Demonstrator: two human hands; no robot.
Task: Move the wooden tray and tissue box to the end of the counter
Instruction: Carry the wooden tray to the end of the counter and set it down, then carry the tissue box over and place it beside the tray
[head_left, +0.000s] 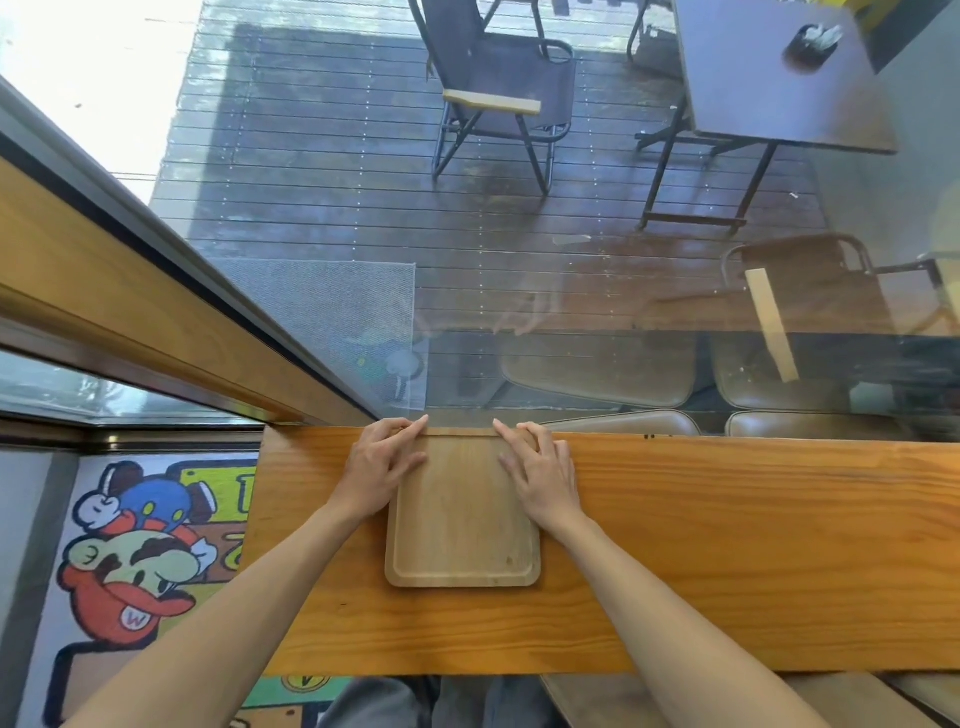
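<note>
Hands (384, 467) (540, 467) on bare wooden tray (462, 535)

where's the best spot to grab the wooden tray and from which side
Take the wooden tray by its two long side rims, one hand from each side, probably near mid-length. It lies flat on the counter with a thin raised lip all round and its far edge against the window, so the sides are the open approach. The left hand and right hand already rest at the far corners.

One tray (462, 514) at centre; two hands, left (382, 465) and right (543, 467); one counter (727, 545); two chairs, at 12 (498, 88) and 2 (810, 280); one table (769, 78) at 1.
</note>
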